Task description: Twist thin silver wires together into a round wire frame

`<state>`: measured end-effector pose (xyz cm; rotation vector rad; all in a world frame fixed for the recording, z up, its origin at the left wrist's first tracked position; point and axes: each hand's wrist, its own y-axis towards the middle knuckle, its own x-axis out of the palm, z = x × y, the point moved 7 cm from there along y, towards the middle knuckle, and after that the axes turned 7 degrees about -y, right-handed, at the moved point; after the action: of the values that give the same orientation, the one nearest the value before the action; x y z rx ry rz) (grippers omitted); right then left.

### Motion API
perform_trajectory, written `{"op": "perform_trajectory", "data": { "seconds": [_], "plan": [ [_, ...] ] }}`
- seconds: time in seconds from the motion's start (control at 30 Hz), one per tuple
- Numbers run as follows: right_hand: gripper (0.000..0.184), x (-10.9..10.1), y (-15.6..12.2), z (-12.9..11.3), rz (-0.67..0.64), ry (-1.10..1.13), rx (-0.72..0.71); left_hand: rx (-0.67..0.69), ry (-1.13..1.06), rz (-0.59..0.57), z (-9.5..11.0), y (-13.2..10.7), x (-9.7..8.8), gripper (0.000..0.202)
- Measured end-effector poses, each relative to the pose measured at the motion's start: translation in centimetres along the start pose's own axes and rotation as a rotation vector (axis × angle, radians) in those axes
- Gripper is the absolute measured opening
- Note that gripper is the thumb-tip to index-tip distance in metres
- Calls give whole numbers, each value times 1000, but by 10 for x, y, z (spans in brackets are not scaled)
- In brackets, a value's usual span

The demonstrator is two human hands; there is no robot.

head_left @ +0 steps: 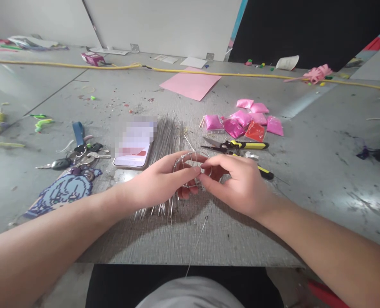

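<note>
Above the table's near part, a round wire frame (178, 164) of thin silvery wire is held between both hands. My left hand (164, 173) is closed around its left side, thumb across the front and fingers behind. At its right side my right hand (238, 179) pinches the wire with thumb and forefinger, close to the left thumb tip. Exactly what those fingertips grip is partly hidden. Under and beside my left hand lies a bundle of straight wires (164, 141). A single loose wire (198, 239) stretches toward the table's front edge.
Left of the wires lies a phone (134, 147), then keys (87, 158) and a blue patterned piece (66, 188). Yellow-black pliers (249, 145) sit by my right hand, with several pink packets (241, 117) behind. Farther back are pink paper (191, 83) and a yellow cord (183, 71).
</note>
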<state>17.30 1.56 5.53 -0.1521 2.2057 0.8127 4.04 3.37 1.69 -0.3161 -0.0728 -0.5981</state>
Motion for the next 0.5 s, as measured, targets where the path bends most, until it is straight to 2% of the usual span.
{"op": "perform_trajectory", "data": {
  "seconds": [0.23, 0.5],
  "plan": [
    [4, 0, -2, 0, 47, -38, 45, -26, 46, -32, -2, -2, 2, 32],
    [9, 1, -4, 2, 10, -20, 70, -78, 43, -82, -2, -4, 7, 22]
  ]
}}
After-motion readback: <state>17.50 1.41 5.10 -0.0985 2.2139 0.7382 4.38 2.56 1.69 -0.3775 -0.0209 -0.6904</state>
